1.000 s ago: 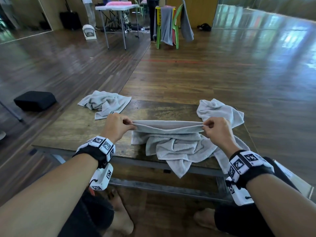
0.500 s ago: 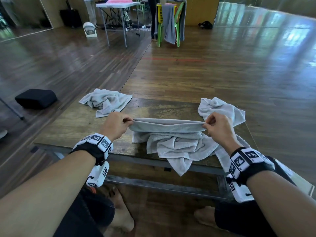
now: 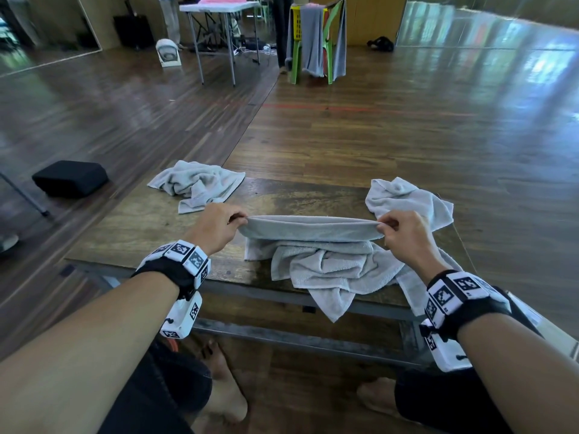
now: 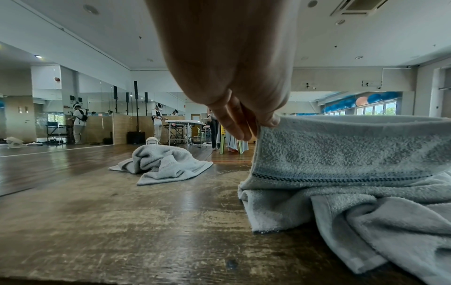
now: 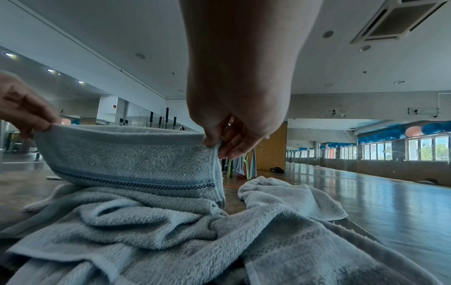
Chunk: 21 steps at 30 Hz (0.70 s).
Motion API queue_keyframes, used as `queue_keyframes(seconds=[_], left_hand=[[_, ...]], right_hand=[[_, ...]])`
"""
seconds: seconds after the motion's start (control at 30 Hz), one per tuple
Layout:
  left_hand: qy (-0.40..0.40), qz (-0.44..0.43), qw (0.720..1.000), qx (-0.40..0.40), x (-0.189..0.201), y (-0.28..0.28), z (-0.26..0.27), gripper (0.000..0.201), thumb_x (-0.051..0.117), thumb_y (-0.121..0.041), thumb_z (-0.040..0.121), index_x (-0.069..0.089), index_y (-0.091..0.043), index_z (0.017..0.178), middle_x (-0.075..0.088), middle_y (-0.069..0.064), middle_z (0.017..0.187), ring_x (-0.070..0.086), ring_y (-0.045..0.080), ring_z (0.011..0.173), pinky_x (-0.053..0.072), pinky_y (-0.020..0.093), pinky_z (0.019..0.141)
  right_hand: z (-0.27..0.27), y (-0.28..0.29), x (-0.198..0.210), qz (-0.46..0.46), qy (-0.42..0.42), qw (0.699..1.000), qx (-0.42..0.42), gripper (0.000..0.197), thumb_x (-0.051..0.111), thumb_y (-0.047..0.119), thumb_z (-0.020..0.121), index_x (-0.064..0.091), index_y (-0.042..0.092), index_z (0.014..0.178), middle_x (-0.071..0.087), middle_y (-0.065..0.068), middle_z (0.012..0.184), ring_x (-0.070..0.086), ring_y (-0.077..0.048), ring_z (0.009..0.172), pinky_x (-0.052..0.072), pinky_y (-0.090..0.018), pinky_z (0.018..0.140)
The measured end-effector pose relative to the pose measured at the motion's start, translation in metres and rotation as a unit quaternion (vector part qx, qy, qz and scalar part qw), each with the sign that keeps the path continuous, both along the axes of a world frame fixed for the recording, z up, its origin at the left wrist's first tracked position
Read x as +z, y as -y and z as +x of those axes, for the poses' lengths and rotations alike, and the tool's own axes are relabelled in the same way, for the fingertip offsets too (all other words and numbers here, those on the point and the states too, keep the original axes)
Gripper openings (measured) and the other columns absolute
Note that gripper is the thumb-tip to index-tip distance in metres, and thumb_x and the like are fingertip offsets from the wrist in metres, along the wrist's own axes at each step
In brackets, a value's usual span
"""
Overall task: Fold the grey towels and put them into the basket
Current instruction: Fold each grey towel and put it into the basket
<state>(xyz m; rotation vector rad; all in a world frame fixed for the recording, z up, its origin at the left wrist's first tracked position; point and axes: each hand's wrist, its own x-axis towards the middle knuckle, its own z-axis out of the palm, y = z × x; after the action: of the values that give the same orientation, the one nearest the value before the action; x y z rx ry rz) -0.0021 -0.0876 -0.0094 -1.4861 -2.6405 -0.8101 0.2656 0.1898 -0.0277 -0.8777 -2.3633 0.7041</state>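
A grey towel (image 3: 310, 228) is stretched taut between both hands just above the low wooden table (image 3: 141, 227). My left hand (image 3: 239, 220) pinches its left corner, seen close in the left wrist view (image 4: 266, 123). My right hand (image 3: 380, 226) pinches the right corner, seen too in the right wrist view (image 5: 214, 145). The towel (image 5: 131, 154) shows a dark woven stripe and its lower part lies crumpled on the table. Under it another crumpled grey towel (image 3: 332, 270) hangs over the near table edge. No basket is in view.
A third grey towel (image 3: 197, 184) lies crumpled at the table's far left corner, and a fourth (image 3: 407, 200) at the far right. A black case (image 3: 70, 178) sits on the floor to the left. A chair draped with towels (image 3: 316, 39) and a folding table (image 3: 213, 9) stand far back.
Both hands keep their pinch on the towel's corners and have drifted slightly away from me; the stretched edge stays taut. Nothing else has moved.
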Motion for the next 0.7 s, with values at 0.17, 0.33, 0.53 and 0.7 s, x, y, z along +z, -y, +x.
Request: queue_keyframes(seconds=[0.17,0.33,0.53,0.7], left_hand=[[-0.017,-0.006,1.000,-0.003,0.001,-0.001,0.001,0.016,0.061,-0.013,0.096,0.076,-0.008,0.100,0.073,0.005,0.090,0.063,0.016,0.080,0.049,0.026,0.072],[-0.025,-0.004,1.000,-0.013,0.004,-0.005,-0.001,0.016,0.058,-0.007,0.096,0.074,-0.005,0.096,0.072,0.007,0.088,0.063,0.021,0.082,0.051,0.034,0.075],[-0.035,0.017,0.999,0.020,0.031,-0.016,-0.008,0.012,0.062,-0.014,0.095,0.072,-0.008,0.093,0.066,0.003,0.087,0.058,0.019,0.081,0.041,0.029,0.073],[-0.091,0.048,0.991,0.090,0.089,-0.039,-0.020,0.014,0.059,-0.027,0.095,0.072,-0.021,0.099,0.069,0.004,0.095,0.063,0.027,0.090,0.051,0.039,0.076]], right_hand=[[-0.002,-0.001,0.003,0.007,0.019,1.000,-0.005,0.014,0.064,0.011,0.094,0.075,0.011,0.086,0.067,0.003,0.069,0.067,-0.024,0.074,0.057,-0.038,0.075],[-0.006,-0.005,0.011,0.032,0.019,0.999,-0.024,0.016,0.062,0.008,0.093,0.071,0.008,0.080,0.065,-0.002,0.071,0.063,-0.024,0.079,0.045,-0.030,0.073],[-0.017,-0.014,0.037,0.038,0.031,0.997,-0.053,0.009,0.067,0.017,0.093,0.074,0.014,0.088,0.068,-0.013,0.089,0.061,-0.029,0.097,0.049,-0.034,0.086],[-0.040,-0.025,0.099,0.028,0.002,0.995,-0.098,0.012,0.064,0.024,0.093,0.075,0.020,0.096,0.067,-0.015,0.107,0.062,-0.032,0.096,0.052,-0.036,0.085]])
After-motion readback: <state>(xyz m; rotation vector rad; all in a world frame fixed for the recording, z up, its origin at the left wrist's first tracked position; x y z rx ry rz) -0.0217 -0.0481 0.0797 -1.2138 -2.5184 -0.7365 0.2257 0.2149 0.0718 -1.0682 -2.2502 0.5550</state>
